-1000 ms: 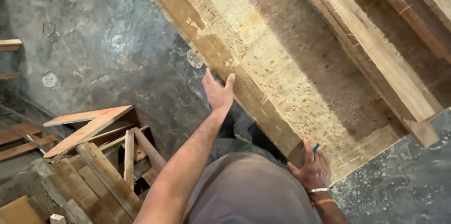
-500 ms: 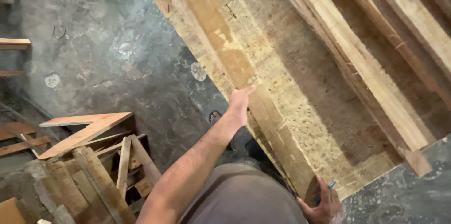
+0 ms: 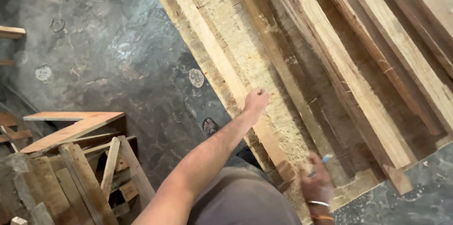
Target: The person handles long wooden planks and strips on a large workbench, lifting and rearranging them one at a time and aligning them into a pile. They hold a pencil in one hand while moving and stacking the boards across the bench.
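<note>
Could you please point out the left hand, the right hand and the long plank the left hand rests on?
left hand [image 3: 256, 101], head view, knuckles.
right hand [image 3: 317, 181], head view, back.
plank [image 3: 203, 33], head view, top face.

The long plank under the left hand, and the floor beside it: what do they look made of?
Plank: apparently raw, rough-sawn wood, pale, with splintery fibres along its edge and no visible coating. The left hand rests on it. Floor: probably bare concrete, grey, mottled and stained.
</note>
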